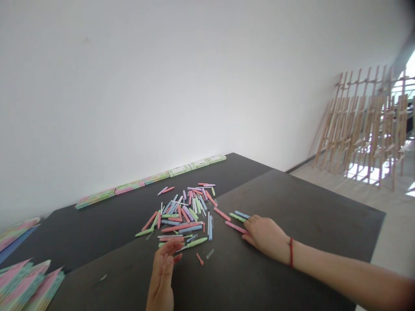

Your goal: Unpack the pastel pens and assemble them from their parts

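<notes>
A loose heap of pastel pen parts [189, 216], in pink, green, blue, purple and white, is spread over the middle of the dark table. At the near edge of the heap, my left hand [164, 270] is on its side with the fingers gently bent and the thumb apart. Its fingertips come close to a green pen piece [197, 242]. Right of the heap, my right hand [266, 237] is closed low over a pink pen piece [236, 227], a green one [237, 217] and a blue one [241, 214]. Their far ends stick out; the palm hides the rest.
A row of flat boxes [180, 171] runs along the wall at the back edge of the dark table [308, 207]. Fanned colourful packets [29, 285] lie at the near left. A small red part [200, 259] and a clear cap [210, 254] lie before the heap. Wooden easels [359, 125] stand at right.
</notes>
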Tool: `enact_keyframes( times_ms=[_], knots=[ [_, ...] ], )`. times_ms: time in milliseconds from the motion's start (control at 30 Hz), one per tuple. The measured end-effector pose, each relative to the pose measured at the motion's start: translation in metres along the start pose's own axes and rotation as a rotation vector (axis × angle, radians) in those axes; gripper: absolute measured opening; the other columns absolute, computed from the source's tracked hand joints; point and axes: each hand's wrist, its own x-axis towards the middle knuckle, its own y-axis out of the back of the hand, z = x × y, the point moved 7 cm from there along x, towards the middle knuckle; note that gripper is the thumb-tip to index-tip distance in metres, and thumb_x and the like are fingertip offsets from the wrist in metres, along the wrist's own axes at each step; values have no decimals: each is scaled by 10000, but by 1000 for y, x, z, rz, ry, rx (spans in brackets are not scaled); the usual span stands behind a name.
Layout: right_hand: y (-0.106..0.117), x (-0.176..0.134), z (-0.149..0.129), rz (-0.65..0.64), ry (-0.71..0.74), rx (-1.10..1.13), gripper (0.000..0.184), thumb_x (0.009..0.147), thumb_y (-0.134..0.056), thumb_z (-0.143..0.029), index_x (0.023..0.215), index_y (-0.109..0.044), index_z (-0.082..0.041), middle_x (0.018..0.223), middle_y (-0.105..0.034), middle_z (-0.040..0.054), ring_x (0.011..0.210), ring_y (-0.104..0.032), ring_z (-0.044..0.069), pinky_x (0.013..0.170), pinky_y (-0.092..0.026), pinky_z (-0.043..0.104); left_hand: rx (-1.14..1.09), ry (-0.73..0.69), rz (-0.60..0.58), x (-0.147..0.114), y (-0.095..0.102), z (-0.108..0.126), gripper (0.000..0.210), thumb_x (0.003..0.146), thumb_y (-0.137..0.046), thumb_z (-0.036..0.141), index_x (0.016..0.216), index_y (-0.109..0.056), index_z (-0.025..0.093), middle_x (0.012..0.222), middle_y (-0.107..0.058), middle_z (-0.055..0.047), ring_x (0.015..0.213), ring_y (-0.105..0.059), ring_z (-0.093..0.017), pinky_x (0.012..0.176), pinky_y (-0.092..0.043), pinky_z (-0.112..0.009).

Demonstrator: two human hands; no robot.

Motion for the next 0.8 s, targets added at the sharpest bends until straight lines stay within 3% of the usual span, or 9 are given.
enact_keyframes(
  times_ms=[167,333,433,533,800],
  knots=[
    [7,43,5,-7,-25,73,277,917,-422,-319,907,-629,-136,917,-669,118,880,-619,241,725,-446,304,17,-32,18,-8,5,-4,515,670,-622,622,981,-626,212,1049,-683,-94,1015,-622,-300,770,-542,-385],
    [13,132,18,-15,-45,101,212,930,-441,-255,993,-609,-143,967,-645,86,905,-606,193,779,-469,317,-11,-24,19,-4,6,-13,483,678,-622,618,955,-635,223,1018,-694,-101,949,-646,-295,709,-546,-376],
    [11,186,17,-19,-57,113,285,905,-518,-320,1133,-549,-150,1126,-570,85,951,-581,193,807,-498,392,-56,-28,26,-1,5,-17,472,660,-651,604,935,-637,221,992,-705,-102,907,-660,-290,670,-539,-363],
    [5,227,9,-4,-79,123,313,899,-531,-312,1162,-533,-143,1159,-551,97,978,-573,206,817,-497,403,-60,-55,23,-5,4,-18,455,692,-644,575,968,-632,213,981,-708,-107,896,-665,-276,679,-525,-350],
    [-21,272,-7,-88,-95,187,332,891,-544,-311,1164,-530,-122,1154,-551,109,978,-574,211,817,-496,402,89,-67,-7,-22,2,-9,414,775,-573,524,1027,-619,199,1043,-682,-118,1005,-618,-291,817,-508,-395]
  ],
)
